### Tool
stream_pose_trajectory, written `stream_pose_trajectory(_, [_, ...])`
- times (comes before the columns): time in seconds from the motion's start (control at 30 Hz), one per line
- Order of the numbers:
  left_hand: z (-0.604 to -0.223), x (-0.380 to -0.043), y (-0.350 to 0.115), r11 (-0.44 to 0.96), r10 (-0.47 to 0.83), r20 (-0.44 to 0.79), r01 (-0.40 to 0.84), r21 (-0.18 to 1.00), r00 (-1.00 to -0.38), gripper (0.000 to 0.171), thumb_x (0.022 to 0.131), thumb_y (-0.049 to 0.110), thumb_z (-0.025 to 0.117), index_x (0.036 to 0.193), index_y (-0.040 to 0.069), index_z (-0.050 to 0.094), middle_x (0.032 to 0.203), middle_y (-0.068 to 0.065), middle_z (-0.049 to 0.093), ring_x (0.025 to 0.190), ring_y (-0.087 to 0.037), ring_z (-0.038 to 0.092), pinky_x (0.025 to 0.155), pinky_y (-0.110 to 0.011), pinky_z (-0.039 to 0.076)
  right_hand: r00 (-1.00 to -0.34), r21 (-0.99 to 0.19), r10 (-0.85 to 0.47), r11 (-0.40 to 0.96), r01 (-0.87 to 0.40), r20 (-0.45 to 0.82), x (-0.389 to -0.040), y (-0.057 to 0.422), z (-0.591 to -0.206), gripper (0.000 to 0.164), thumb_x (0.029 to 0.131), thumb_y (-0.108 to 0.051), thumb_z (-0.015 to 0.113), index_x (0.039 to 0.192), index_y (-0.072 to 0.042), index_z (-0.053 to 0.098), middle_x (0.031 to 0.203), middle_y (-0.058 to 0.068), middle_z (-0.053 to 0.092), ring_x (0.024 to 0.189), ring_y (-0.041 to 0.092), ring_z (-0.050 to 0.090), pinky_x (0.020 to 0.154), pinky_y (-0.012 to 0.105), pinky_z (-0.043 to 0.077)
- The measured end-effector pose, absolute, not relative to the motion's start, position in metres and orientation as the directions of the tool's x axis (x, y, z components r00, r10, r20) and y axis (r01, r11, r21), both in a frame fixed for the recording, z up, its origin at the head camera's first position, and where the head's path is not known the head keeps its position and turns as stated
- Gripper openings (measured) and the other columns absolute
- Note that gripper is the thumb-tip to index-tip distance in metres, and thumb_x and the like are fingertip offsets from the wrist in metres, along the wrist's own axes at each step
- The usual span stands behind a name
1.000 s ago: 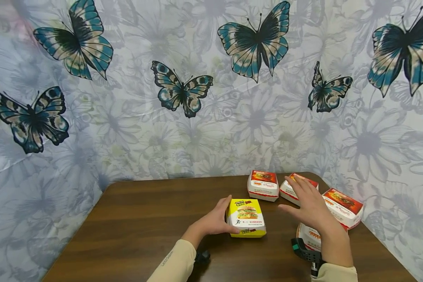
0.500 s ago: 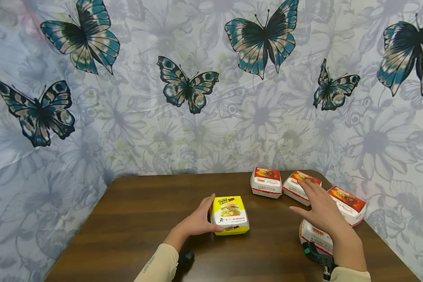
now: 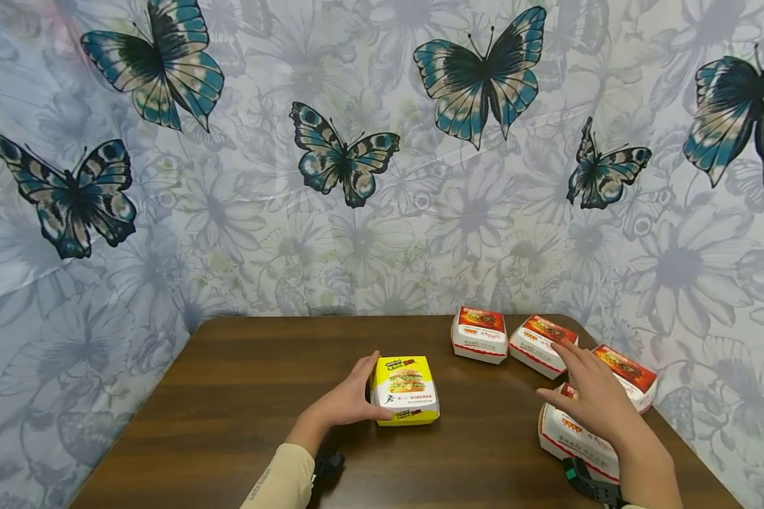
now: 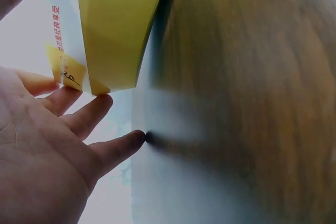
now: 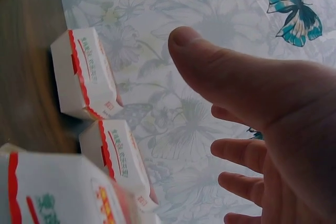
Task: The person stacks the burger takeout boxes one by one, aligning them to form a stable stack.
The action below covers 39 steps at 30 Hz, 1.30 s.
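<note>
A yellow and white burger box (image 3: pixel 409 387) sits on the brown table, with a burger picture on its lid. My left hand (image 3: pixel 349 400) holds it from the left, thumb at the near side and fingers at the far side. In the left wrist view, fingertips meet the box's edge (image 4: pixel 113 35), while the little finger stretches out towards the table. My right hand (image 3: pixel 595 396) hovers with fingers spread over a red and white burger box (image 3: pixel 576 440), partly covering it. In the right wrist view nothing lies between the thumb and fingers.
More red and white burger boxes stand at the back right: one (image 3: pixel 479 338), a second (image 3: pixel 540 348) beside it, and a third (image 3: pixel 633 375) by the right edge, partly behind the right hand. Behind the wooden table (image 3: pixel 242 396) hangs a butterfly-patterned cloth (image 3: pixel 229 233).
My left hand has moved left with the yellow burger box in its grip, away from the red boxes. The right hand has shifted slightly right and nearer, staying over the boxes.
</note>
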<state>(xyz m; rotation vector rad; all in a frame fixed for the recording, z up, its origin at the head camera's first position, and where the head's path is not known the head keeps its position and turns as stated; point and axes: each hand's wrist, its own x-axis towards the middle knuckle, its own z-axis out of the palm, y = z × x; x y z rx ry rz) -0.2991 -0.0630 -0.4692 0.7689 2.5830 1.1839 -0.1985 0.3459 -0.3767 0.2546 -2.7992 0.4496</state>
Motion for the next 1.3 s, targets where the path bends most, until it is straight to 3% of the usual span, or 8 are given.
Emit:
stream_pose_trajectory(0.23, [-0.472,-0.300,-0.065,0.540,0.546,0.021,0.371,0.755,-0.837,0.117,0.072,0.054,0.078,0.156,0.019,0.003,0.161,-0.007,0.010,0.143,-0.025,0.026,0.111,-0.053,0.032,-0.938,-0.282,-0.107,0.937,-0.206,0.330,-0.189,0.362,-0.392,0.084,0.083,-0.048,0.071,0.142,0.003,0.039,0.143,0.031,0.039,0.126,0.052,0.036,0.094,0.064,0.031])
stream_pose_trajectory(0.5, [-0.469,-0.299,-0.070,0.539,0.539,0.013,0.357,0.763,-0.842,0.118,0.071,0.053,0.078,0.156,0.020,0.003,0.161,-0.007,0.009,0.143,-0.028,0.026,0.110,-0.054,0.032,-0.922,-0.268,-0.068,0.946,-0.181,0.381,-0.182,0.384,-0.409,0.086,0.078,-0.044,0.076,0.143,-0.001,0.039,0.138,0.031,0.043,0.121,0.053,0.038,0.090,0.066,0.032])
stream_pose_trajectory(0.9, [-0.467,-0.299,-0.068,0.546,0.539,0.005,0.354,0.759,-0.842,0.117,0.071,0.054,0.078,0.156,0.020,0.004,0.161,-0.008,0.010,0.142,-0.027,0.026,0.111,-0.054,0.031,-0.940,-0.389,0.045,0.916,-0.097,0.339,-0.163,0.412,-0.437,0.086,0.081,-0.040,0.074,0.140,0.007,0.034,0.133,0.036,0.037,0.116,0.055,0.037,0.085,0.066,0.033])
stream_pose_trajectory(1.03, [-0.470,-0.300,-0.070,0.554,0.531,0.004,0.351,0.755,-0.847,0.118,0.071,0.056,0.077,0.156,0.020,0.005,0.161,-0.008,0.010,0.143,-0.027,0.025,0.111,-0.055,0.030,-0.969,-0.440,0.070,0.897,-0.043,0.238,-0.162,0.415,-0.442,0.091,0.085,-0.042,0.069,0.145,0.009,0.023,0.134,0.040,0.033,0.118,0.055,0.034,0.085,0.067,0.035])
stream_pose_trajectory(1.2, [-0.471,-0.301,-0.073,0.545,0.527,0.003,0.341,0.766,-0.850,0.118,0.071,0.054,0.078,0.156,0.019,0.004,0.161,-0.008,0.010,0.143,-0.028,0.025,0.111,-0.055,0.030,-0.992,-0.525,0.074,0.851,0.009,0.103,-0.160,0.422,-0.447,0.102,0.090,-0.041,0.063,0.148,0.013,-0.002,0.139,0.047,0.018,0.125,0.061,0.022,0.090,0.070,0.030])
stream_pose_trajectory(1.3, [-0.470,-0.303,-0.073,0.537,0.530,0.001,0.337,0.773,-0.848,0.118,0.071,0.053,0.078,0.156,0.020,0.004,0.161,-0.008,0.009,0.143,-0.027,0.026,0.111,-0.054,0.030,-0.996,-0.552,0.082,0.832,0.048,0.038,-0.158,0.426,-0.452,0.106,0.092,-0.040,0.060,0.146,0.014,-0.012,0.139,0.049,0.011,0.123,0.062,0.022,0.089,0.070,0.032])
